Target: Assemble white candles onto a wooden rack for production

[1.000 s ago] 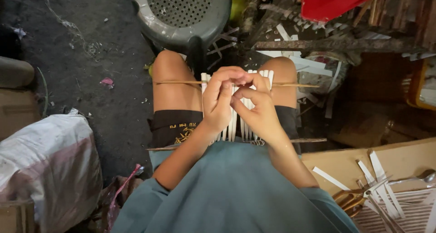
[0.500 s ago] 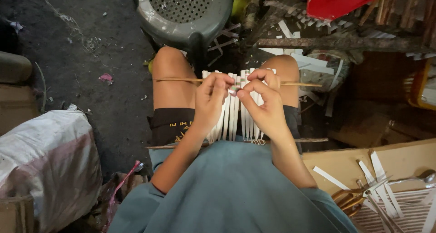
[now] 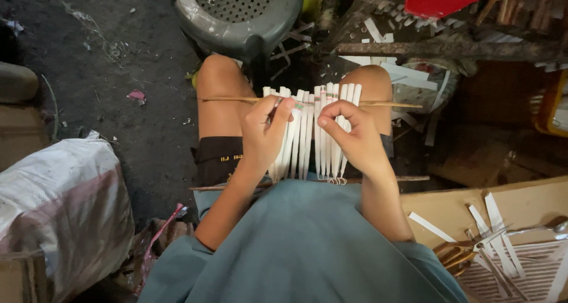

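Hands spread apart, strips exposed

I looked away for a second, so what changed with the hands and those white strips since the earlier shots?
The hands drew apart: the left hand slid left and now pinches at the thin stick, while the right hand dropped lower on the white strips, uncovering their middle. The strips, stick and grey stool stayed put.

head: 1 view | faces straight down | close above lap
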